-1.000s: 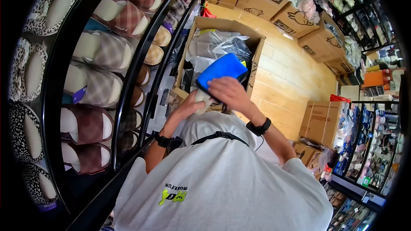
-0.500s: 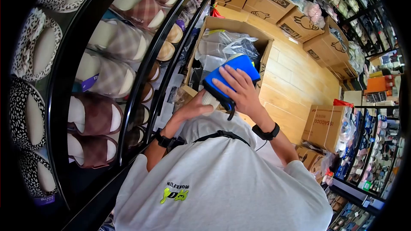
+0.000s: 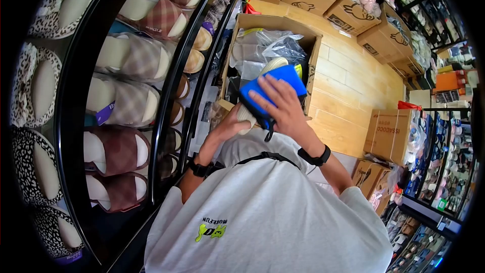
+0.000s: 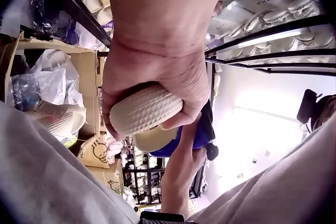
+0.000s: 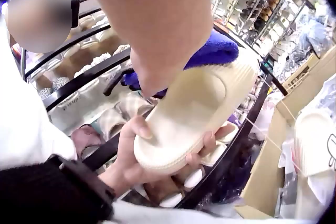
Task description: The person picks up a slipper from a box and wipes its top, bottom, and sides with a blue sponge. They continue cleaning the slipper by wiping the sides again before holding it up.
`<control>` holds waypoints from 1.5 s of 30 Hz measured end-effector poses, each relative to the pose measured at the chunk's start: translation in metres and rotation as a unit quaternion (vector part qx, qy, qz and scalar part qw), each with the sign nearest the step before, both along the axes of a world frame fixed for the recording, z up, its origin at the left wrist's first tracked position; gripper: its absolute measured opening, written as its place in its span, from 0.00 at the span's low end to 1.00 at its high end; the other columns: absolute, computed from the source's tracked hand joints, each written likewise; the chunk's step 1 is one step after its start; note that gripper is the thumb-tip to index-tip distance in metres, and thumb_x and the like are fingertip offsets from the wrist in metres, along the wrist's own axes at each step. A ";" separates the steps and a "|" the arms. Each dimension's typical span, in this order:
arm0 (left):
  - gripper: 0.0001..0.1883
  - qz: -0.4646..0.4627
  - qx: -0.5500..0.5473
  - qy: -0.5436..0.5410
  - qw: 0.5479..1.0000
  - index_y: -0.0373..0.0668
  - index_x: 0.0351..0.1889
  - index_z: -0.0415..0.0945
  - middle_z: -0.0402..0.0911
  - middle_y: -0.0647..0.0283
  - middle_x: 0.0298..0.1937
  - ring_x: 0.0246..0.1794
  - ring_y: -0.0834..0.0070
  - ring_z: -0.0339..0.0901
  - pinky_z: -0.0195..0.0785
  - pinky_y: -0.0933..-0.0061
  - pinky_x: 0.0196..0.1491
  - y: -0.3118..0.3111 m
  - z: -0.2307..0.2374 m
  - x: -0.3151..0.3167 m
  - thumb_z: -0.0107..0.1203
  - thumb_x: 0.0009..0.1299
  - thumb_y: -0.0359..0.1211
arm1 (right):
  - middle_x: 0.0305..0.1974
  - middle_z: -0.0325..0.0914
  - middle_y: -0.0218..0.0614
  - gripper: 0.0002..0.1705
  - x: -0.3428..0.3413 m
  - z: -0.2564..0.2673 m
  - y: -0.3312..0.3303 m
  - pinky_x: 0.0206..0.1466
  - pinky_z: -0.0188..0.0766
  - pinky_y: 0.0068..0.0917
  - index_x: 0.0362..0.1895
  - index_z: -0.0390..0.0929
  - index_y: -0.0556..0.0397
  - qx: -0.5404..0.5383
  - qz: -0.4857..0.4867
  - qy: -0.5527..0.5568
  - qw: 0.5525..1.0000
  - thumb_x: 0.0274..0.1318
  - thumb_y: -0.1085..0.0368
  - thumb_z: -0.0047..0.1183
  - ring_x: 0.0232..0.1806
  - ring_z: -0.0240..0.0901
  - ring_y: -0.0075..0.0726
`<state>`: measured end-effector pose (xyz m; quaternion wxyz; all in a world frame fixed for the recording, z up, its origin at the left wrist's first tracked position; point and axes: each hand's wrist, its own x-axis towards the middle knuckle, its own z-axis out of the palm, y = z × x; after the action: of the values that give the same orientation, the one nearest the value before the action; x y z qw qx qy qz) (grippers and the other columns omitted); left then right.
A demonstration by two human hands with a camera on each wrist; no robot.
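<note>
A cream slipper [image 3: 275, 64] is gripped near its heel by my left hand [image 3: 230, 125], below and left of the cloth. The right wrist view shows its smooth footbed, with the left thumb [image 5: 140, 128] on the inside and fingers under the edge; its dimpled heel [image 4: 148, 109] faces the left wrist camera. My right hand [image 3: 287, 108] presses a bright blue plush cloth [image 3: 292, 77] over the slipper, its fingers lying straight across the cloth. A black edge and a short dangling black cord [image 3: 269, 135] show beneath this hand. The cloth hides the slipper's middle in the head view.
An open cardboard box [image 3: 316, 50] with bagged slippers [image 3: 252, 45] stands just ahead. Black-framed racks [image 3: 166, 116] of plaid and brown slippers rise close on the left. More cartons [image 3: 353, 23] line the wooden floor [image 3: 341, 86], and another carton [image 3: 388, 134] stands right.
The right hand and blue cloth have turned and shifted slightly right, and the fingers have spread flatter. More of the slipper's toe shows beyond the cloth. The left hand keeps its hold.
</note>
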<state>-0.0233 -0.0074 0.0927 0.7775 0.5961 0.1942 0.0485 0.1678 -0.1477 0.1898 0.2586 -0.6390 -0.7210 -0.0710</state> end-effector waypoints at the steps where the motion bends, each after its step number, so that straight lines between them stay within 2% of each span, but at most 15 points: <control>1: 0.47 0.010 0.015 0.002 1.000 0.36 0.84 0.60 0.74 0.56 0.76 0.76 0.68 0.71 0.63 0.65 0.79 -0.003 -0.003 -0.001 0.62 0.63 0.29 | 0.83 0.66 0.44 0.48 -0.003 -0.004 -0.004 0.83 0.60 0.52 0.82 0.72 0.41 -0.013 0.031 -0.010 0.999 0.53 0.62 0.61 0.82 0.65 0.54; 3: 0.47 -0.003 -0.022 0.015 1.000 0.35 0.84 0.59 0.73 0.56 0.76 0.78 0.66 0.69 0.60 0.64 0.80 -0.005 -0.011 -0.001 0.65 0.63 0.28 | 0.82 0.68 0.44 0.47 -0.001 -0.011 -0.006 0.81 0.63 0.49 0.82 0.72 0.40 -0.013 0.051 -0.071 0.996 0.54 0.61 0.60 0.79 0.69 0.52; 5: 0.47 -0.016 0.051 0.016 0.998 0.34 0.84 0.59 0.72 0.55 0.77 0.78 0.66 0.68 0.59 0.63 0.81 -0.004 -0.021 -0.004 0.64 0.64 0.28 | 0.81 0.70 0.43 0.49 0.005 -0.014 -0.006 0.78 0.65 0.48 0.83 0.71 0.41 0.000 0.029 -0.012 1.000 0.51 0.61 0.61 0.77 0.72 0.51; 6: 0.49 -0.039 -0.009 0.028 0.999 0.32 0.85 0.58 0.71 0.54 0.78 0.79 0.66 0.67 0.58 0.63 0.81 -0.002 -0.014 -0.002 0.63 0.62 0.28 | 0.81 0.69 0.43 0.50 0.006 -0.004 -0.006 0.75 0.67 0.48 0.82 0.71 0.41 -0.006 -0.007 0.002 1.000 0.50 0.61 0.62 0.75 0.73 0.51; 11: 0.52 -0.014 0.062 -0.036 0.997 0.31 0.86 0.56 0.74 0.52 0.76 0.76 0.65 0.71 0.61 0.63 0.80 0.002 0.008 0.010 0.62 0.59 0.26 | 0.83 0.66 0.43 0.53 0.005 -0.001 -0.002 0.78 0.62 0.49 0.84 0.70 0.40 -0.004 -0.112 -0.003 0.994 0.46 0.62 0.64 0.81 0.65 0.52; 15: 0.46 -0.052 0.098 0.043 0.993 0.34 0.81 0.63 0.76 0.52 0.74 0.76 0.66 0.72 0.65 0.62 0.77 0.016 0.007 0.010 0.66 0.61 0.26 | 0.85 0.64 0.40 0.50 -0.009 -0.010 -0.005 0.84 0.58 0.46 0.83 0.69 0.40 -0.028 0.011 -0.065 0.997 0.50 0.65 0.59 0.85 0.63 0.45; 23: 0.50 -0.031 0.118 -0.052 0.991 0.33 0.86 0.57 0.72 0.50 0.79 0.81 0.62 0.68 0.57 0.65 0.82 0.030 0.021 0.012 0.62 0.61 0.24 | 0.82 0.68 0.41 0.53 0.002 -0.002 0.007 0.81 0.62 0.52 0.83 0.70 0.40 0.047 -0.102 0.043 0.993 0.46 0.60 0.67 0.81 0.66 0.55; 25: 0.52 -0.055 0.128 0.000 0.990 0.33 0.87 0.55 0.70 0.48 0.80 0.83 0.63 0.66 0.57 0.64 0.83 0.033 0.033 0.013 0.64 0.61 0.25 | 0.82 0.69 0.41 0.52 -0.006 0.001 0.004 0.81 0.62 0.52 0.83 0.70 0.41 0.016 -0.062 0.014 0.998 0.48 0.60 0.65 0.81 0.66 0.55; 27: 0.42 -0.033 0.220 -0.065 0.973 0.38 0.82 0.65 0.75 0.52 0.79 0.79 0.61 0.72 0.63 0.60 0.80 0.032 0.019 0.013 0.71 0.70 0.28 | 0.80 0.72 0.42 0.45 -0.017 -0.002 0.006 0.80 0.62 0.52 0.79 0.76 0.41 0.003 0.003 0.011 1.000 0.52 0.63 0.63 0.81 0.68 0.53; 29: 0.41 -0.003 0.161 -0.073 0.984 0.39 0.80 0.67 0.74 0.54 0.79 0.80 0.63 0.70 0.63 0.61 0.80 0.032 0.022 0.016 0.71 0.69 0.27 | 0.81 0.70 0.42 0.47 -0.016 -0.002 0.010 0.81 0.61 0.52 0.81 0.74 0.40 -0.015 0.018 -0.053 0.998 0.51 0.62 0.64 0.82 0.67 0.51; 32: 0.43 0.005 0.192 -0.034 0.981 0.36 0.82 0.63 0.74 0.52 0.76 0.78 0.62 0.71 0.63 0.61 0.79 0.036 0.008 0.014 0.71 0.69 0.29 | 0.82 0.68 0.43 0.50 -0.006 0.013 0.018 0.82 0.59 0.54 0.82 0.73 0.39 -0.022 -0.029 0.012 0.999 0.49 0.58 0.67 0.81 0.67 0.54; 33: 0.47 -0.009 0.133 -0.042 0.990 0.35 0.82 0.61 0.75 0.52 0.75 0.77 0.63 0.72 0.63 0.63 0.79 0.039 0.017 0.019 0.71 0.64 0.27 | 0.84 0.63 0.41 0.59 -0.005 0.013 0.020 0.85 0.57 0.52 0.85 0.67 0.36 0.008 -0.058 0.031 0.998 0.41 0.62 0.70 0.84 0.61 0.52; 36: 0.45 0.000 0.094 -0.065 0.993 0.35 0.82 0.62 0.77 0.53 0.74 0.76 0.63 0.74 0.65 0.62 0.78 0.036 0.030 0.023 0.71 0.66 0.27 | 0.84 0.63 0.41 0.59 -0.008 0.016 0.024 0.85 0.56 0.51 0.85 0.67 0.37 0.022 -0.088 0.021 0.996 0.42 0.63 0.69 0.84 0.61 0.52; 39: 0.41 -0.040 0.175 -0.084 0.980 0.36 0.81 0.64 0.77 0.51 0.75 0.76 0.62 0.74 0.66 0.60 0.79 0.040 0.013 0.022 0.70 0.71 0.27 | 0.85 0.63 0.40 0.57 -0.019 0.013 0.022 0.86 0.56 0.51 0.84 0.67 0.37 -0.019 -0.025 -0.036 0.999 0.43 0.63 0.66 0.85 0.61 0.49; 45: 0.45 -0.016 0.127 -0.071 0.989 0.34 0.81 0.62 0.77 0.51 0.73 0.77 0.60 0.73 0.63 0.59 0.79 0.041 0.009 0.024 0.65 0.63 0.26 | 0.84 0.65 0.41 0.55 -0.012 0.016 0.020 0.86 0.55 0.52 0.84 0.69 0.34 0.005 -0.081 0.023 0.996 0.45 0.61 0.68 0.84 0.62 0.50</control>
<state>0.0009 0.0336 0.1022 0.7079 0.6882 0.1213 0.1026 0.1560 -0.1279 0.2056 0.2721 -0.6957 -0.6599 -0.0810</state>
